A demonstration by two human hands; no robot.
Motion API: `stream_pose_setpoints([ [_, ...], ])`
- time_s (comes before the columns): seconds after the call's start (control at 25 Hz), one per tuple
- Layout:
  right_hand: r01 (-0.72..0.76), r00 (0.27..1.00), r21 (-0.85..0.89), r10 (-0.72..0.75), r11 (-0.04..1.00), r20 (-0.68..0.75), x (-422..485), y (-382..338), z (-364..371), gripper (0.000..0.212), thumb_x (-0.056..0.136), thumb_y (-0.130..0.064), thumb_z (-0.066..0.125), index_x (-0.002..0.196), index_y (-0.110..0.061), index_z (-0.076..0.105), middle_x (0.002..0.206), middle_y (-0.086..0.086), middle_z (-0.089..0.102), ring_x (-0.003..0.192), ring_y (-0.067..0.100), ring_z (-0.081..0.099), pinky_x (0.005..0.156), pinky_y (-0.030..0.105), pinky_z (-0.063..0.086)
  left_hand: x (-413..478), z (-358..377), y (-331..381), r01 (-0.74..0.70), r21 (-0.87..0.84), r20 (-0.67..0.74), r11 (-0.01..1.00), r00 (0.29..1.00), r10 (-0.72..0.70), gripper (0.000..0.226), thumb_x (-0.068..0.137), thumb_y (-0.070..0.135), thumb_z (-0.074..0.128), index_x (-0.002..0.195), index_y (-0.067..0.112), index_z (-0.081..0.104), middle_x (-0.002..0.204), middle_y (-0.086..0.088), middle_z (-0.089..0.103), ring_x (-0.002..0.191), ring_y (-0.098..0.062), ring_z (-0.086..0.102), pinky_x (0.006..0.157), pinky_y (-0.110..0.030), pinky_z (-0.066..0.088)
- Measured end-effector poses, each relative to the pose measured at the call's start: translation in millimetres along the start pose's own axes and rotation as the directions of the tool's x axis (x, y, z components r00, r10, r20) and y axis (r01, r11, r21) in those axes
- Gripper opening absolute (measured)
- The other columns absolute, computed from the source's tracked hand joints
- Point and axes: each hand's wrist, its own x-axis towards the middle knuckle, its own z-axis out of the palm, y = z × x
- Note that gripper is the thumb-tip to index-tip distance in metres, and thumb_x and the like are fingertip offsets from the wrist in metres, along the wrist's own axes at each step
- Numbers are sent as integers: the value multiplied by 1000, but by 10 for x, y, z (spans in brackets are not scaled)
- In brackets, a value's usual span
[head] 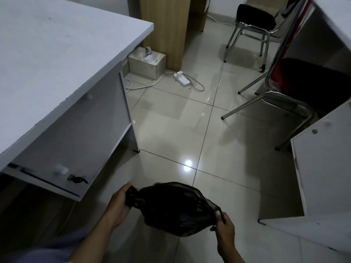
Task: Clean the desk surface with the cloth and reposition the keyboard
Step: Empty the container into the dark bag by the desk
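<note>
Obs., head view, one moment.

1. Desk (pixel 57 54): white top, upper left of view, surface bare where visible. Used as ref. point below.
2. Cloth (pixel 171 207): dark, bunched into a rounded bundle. Not on desk; held in the air over the tiled floor (pixel 171 120), in front of and below desk's near corner, to its right.
3. Left hand (pixel 118 204): on the desk-side end of the cloth, fingers curled round the gathered end. Firm grip.
4. Right hand (pixel 225 227): on the end of the cloth away from the desk, thumb and fingers pinching a fold. Both hands grip the same bundle, cloth stretched between them.
5. Desk pedestal: front panel w/ blurred white knob (pixel 60 170) and a lock w/ key (pixel 77 179) inserted, below desk top, near the left hand but apart.
6. Floor beyond desk's far-right leg: tissue box (pixel 147 62), small white device (pixel 148 50) on top of it; type cannot be told. White power strip (pixel 182 79) w/ cable just right of the box.
7. Right of desk, well apart: two chrome-frame chairs w/ black seats, far one (pixel 254 18), near one (pixel 303 88); second white unit (pixel 326 168) at view edge.
8. Behind desk: wood-finish panel (pixel 167 25), upright.
</note>
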Motion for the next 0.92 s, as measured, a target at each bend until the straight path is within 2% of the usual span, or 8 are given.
stream_pose_setpoints([
  [0.12,-34,996,176,18,984,91,-42,-49,117,23,99,-15,47,89,-7,66,93,18,65,86,34,61,75,44,51,-49,112,28,28,17,19,999,999,-28,33,95,15,47,62,12,43,59,-3,40,58,-15,40,65,-28,34],
  [0.2,-118,986,372,63,921,155,-43,-130,186,22,99,-10,45,96,-1,65,95,18,66,92,32,60,80,38,50,-90,203,59,17,75,56,997,998,-21,27,78,-8,42,62,14,36,62,-2,33,59,-17,33,61,-27,29],
  [0.32,-181,973,562,66,807,219,-19,-345,236,20,93,4,45,107,7,58,94,16,63,94,29,55,78,30,45,-37,200,107,-85,429,29,899,996,80,25,70,-22,37,80,-2,48,73,-10,48,68,-24,47,60,-28,36],
  [0.44,-69,981,407,-13,911,195,35,-454,224,26,87,11,52,108,-1,61,99,13,64,99,28,56,88,33,45,50,108,126,-143,593,-28,792,980,199,50,80,-15,57,126,0,48,111,-12,58,105,-30,55,90,-35,46],
  [0.52,23,984,262,-68,965,167,65,-459,186,28,88,5,57,115,-4,62,104,10,66,102,25,59,93,33,43,21,77,154,-195,608,-66,769,953,295,35,86,-7,58,121,-2,58,109,-10,60,102,-24,55,89,-33,43],
  [0.6,46,992,244,-72,969,99,77,-455,150,24,91,-1,57,115,0,64,95,9,67,91,26,61,87,34,46,-43,71,161,-273,545,-33,792,938,346,18,89,-4,55,96,4,69,96,-8,65,93,-19,55,77,-29,42],
  [0.76,-9,998,141,0,990,65,36,-394,177,25,95,-13,54,114,-2,65,90,11,64,72,22,55,65,32,47,-169,253,177,-281,202,61,938,960,274,29,96,4,40,115,7,62,112,-1,65,104,-14,58,99,-29,38],
  [0.92,-116,991,322,89,940,97,-20,-404,213,26,95,-14,53,116,0,64,108,13,65,102,29,58,89,37,46,-338,554,209,-147,-220,167,964,968,185,28,99,8,27,86,11,52,69,-8,71,84,-23,72,88,-38,53],
])
